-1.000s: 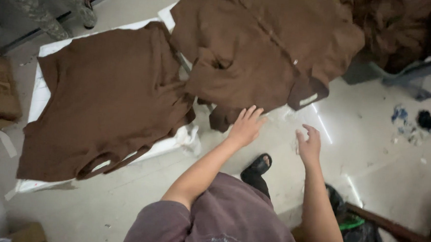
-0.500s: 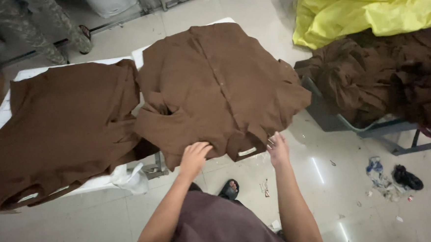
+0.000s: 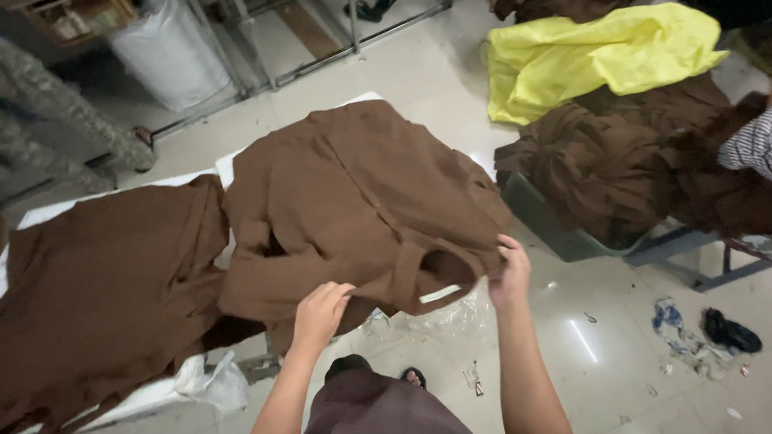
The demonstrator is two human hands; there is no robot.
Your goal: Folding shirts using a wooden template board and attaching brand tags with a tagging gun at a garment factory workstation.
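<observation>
White table point(image 3: 230, 167), both hands gripping brown garment point(image 3: 360, 198), left hand point(image 3: 319, 315), right hand point(image 3: 511, 269)

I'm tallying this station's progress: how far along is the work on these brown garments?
Done, by the look of it: one brown garment lies spread flat on the white-covered table. In hand: the left hand and right hand grip the near edge of a second brown garment, laid out with its collar end near the person. Left: a heap of brown garments waits in the bin on the right.
</observation>
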